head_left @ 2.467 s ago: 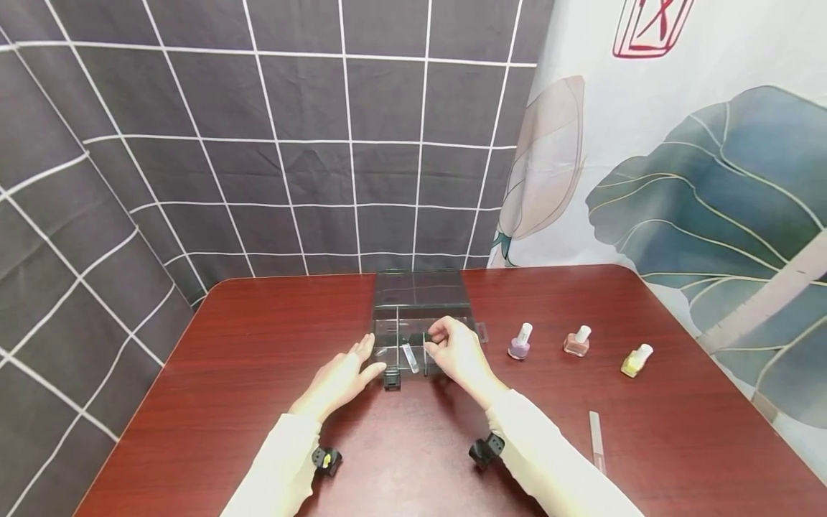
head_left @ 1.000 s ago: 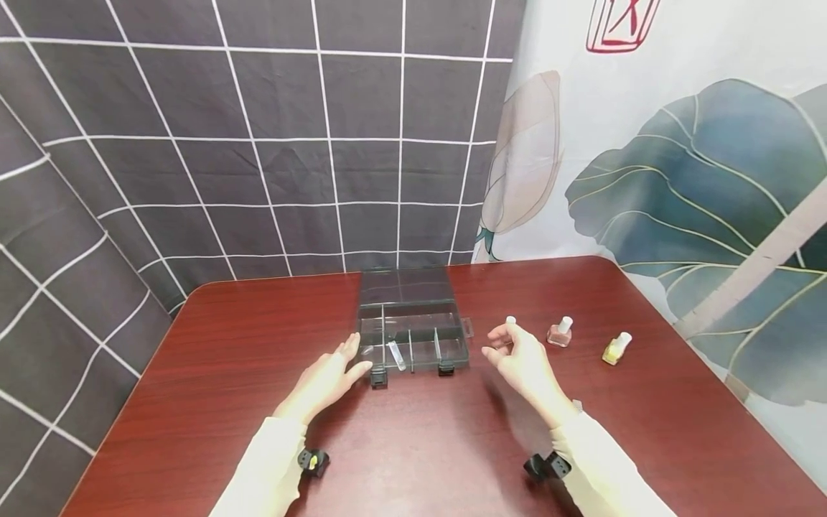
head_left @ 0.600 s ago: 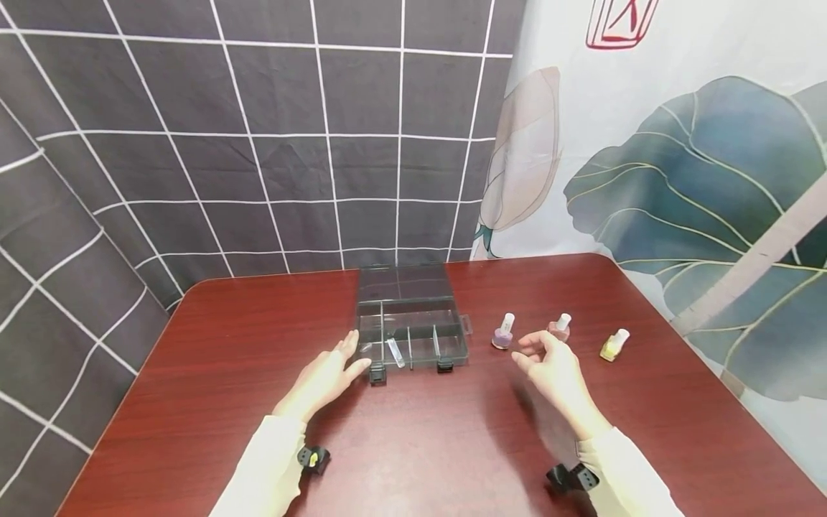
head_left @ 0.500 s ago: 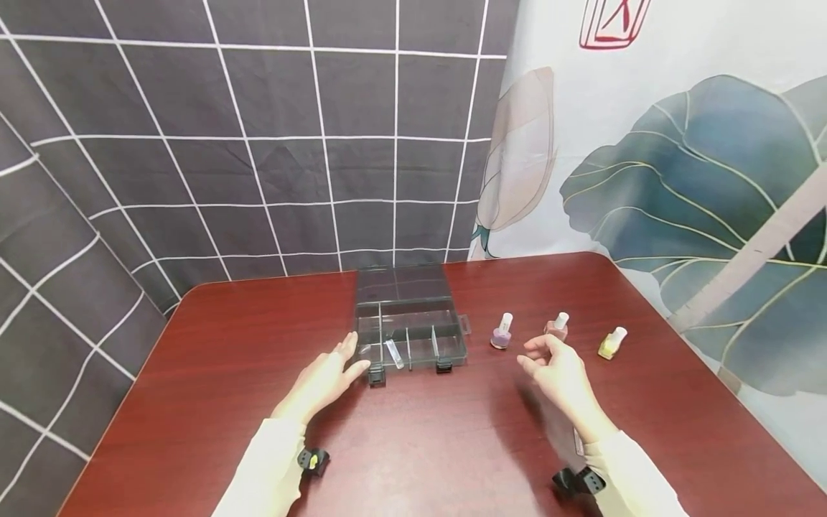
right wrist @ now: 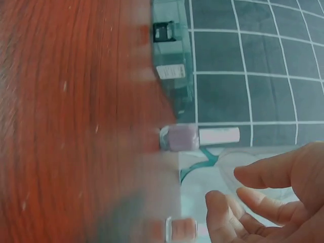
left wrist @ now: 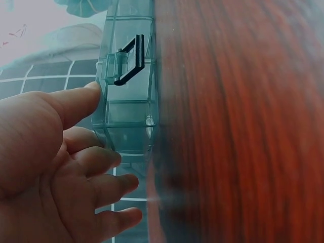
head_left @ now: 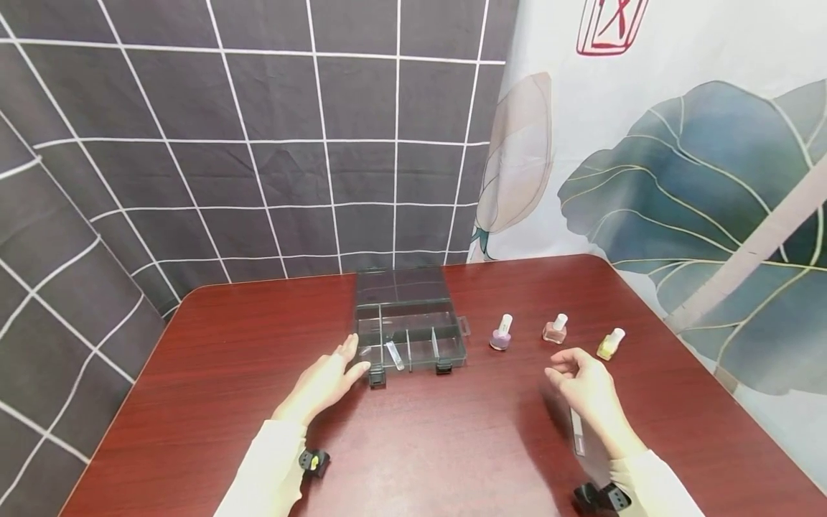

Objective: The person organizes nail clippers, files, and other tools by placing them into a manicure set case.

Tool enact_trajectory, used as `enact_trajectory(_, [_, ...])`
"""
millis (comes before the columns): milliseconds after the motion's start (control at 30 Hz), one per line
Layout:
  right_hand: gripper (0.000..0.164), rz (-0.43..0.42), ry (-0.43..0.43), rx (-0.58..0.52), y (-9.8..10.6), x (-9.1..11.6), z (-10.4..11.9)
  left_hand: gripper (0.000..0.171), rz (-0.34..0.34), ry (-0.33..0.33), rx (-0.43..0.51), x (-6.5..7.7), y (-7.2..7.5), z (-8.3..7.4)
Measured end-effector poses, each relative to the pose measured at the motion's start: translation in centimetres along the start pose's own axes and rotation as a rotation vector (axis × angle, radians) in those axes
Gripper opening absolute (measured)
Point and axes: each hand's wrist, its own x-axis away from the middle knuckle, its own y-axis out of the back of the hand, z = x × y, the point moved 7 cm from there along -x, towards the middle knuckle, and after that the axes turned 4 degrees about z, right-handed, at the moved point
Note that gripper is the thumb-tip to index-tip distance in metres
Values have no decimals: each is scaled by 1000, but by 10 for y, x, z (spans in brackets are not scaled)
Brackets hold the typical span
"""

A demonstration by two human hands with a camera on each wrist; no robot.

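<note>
Head view, near to far: narrow grey-white flat strip (head_left: 578, 434), probably a nail file, lies on the dark red wood-grain tabletop (head_left: 413, 459). Right hand (head_left: 591, 391) is just beyond it, fingers loosely bent, thumb apart, holding nothing. Left hand (head_left: 323, 388): fingers extended, no grip, at the left front corner of the smoky clear plastic compartment case (head_left: 423, 321), looks like contact. Lid folded back. Short clear stick (head_left: 395, 356) sits in the front row, second compartment from left.

Farther right, white-capped glass polish bottles: purple (head_left: 500, 337), salmon-pink (head_left: 553, 332), yellow (head_left: 609, 347). Salmon and yellow are nearest the right fingers.

Doing the reach well, my read: brace the case lightly with the left, bring the right in low, pinch a bottle squarely so it doesn't tip. Strip is thin; lift it by an edge.

Orientation: strip's long axis runs near-far, far end slightly left. Purple bottle upright, cap up. Yellow looks tilted; can't tell if that's lens distortion.
</note>
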Motion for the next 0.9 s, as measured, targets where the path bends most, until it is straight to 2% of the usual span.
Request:
enact_trajectory(167, [21, -7, -46, 85, 5, 2, -19, 64, 7, 9, -4, 1, -1, 0])
enact_trajectory(467, [25, 112, -85, 263, 2, 4, -40, 65, 9, -8, -1, -2, -2, 1])
enact_trajectory(700, [23, 158, -111, 317, 1, 8, -47, 65, 6, -6, 3, -1, -1, -1])
enact_trajectory(900, [22, 184, -92, 325, -3, 8, -47, 65, 3, -3, 1, -1, -1, 0])
